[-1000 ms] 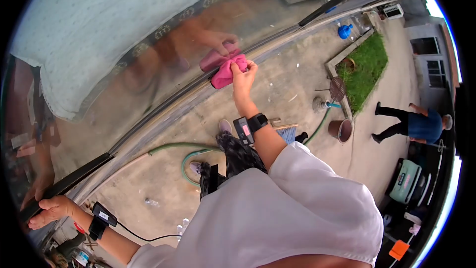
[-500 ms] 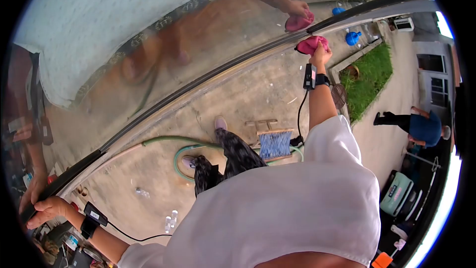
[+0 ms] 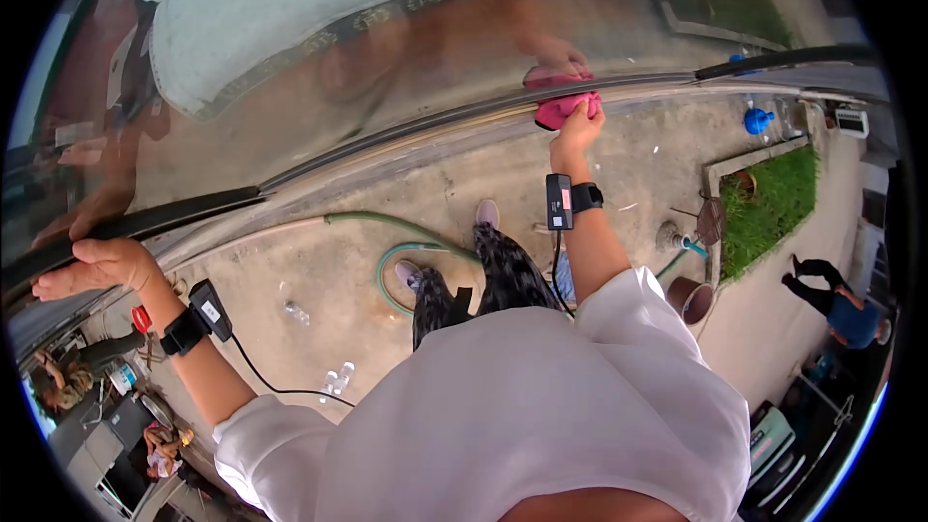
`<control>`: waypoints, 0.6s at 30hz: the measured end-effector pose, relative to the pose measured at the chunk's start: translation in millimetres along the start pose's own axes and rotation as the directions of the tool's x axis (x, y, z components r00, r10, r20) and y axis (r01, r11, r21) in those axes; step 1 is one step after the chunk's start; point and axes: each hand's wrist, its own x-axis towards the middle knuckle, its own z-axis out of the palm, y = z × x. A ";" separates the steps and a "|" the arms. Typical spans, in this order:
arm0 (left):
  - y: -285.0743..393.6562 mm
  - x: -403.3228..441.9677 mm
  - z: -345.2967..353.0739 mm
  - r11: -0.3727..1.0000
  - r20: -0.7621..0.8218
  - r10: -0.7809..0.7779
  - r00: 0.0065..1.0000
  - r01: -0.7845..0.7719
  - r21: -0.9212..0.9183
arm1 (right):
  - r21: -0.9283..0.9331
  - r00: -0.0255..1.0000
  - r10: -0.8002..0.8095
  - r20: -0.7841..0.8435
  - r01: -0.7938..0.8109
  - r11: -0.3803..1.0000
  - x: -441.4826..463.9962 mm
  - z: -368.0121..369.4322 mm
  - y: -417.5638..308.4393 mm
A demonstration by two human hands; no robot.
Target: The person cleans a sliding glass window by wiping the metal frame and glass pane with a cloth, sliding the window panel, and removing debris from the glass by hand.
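My right hand (image 3: 580, 128) grips a bunched pink cloth (image 3: 559, 114) against the lower edge of the window, by the dark window frame (image 3: 416, 126). The glass (image 3: 406, 68) above mirrors the hand and cloth. At the far left, my left hand (image 3: 97, 269) rests by the dark frame with its fingers stretched out, holding nothing. Each wrist wears a black strap with a small box and cable. Behind the glass hangs a pale patterned curtain (image 3: 319, 0).
On the concrete below lie a green hose (image 3: 387, 224) and clear plastic bottles (image 3: 338, 379). To the right are a brown bucket (image 3: 689, 300), a grass bed (image 3: 768, 203) and a blue container (image 3: 759, 121). A person (image 3: 851, 317) stands farther right; other people are at lower left.
My right hand has moved left along the window frame with the pink cloth. My left hand's fingers have straightened from their hold on the frame. The whole view has turned.
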 end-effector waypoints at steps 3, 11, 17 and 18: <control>-13.2 -3.1 4.4 0.995 -0.044 0.082 0.996 -0.084 -0.050 | -0.051 0.991 0.063 0.116 -0.057 0.997 -93.1 19.9 5.0; -14.6 -11.0 10.9 0.992 -0.058 0.012 0.998 -0.019 -0.123 | -0.089 0.935 0.111 0.337 -0.085 0.992 -330.1 64.5 16.0; -25.1 -6.5 17.2 0.994 -0.226 0.074 0.971 -0.090 -0.062 | -0.308 0.782 -0.005 0.623 0.251 0.918 -487.6 88.5 64.4; -19.2 -5.9 12.3 0.992 -0.191 0.051 0.980 -0.071 -0.101 | -0.291 0.710 -0.006 0.705 0.297 0.909 -501.7 83.6 60.7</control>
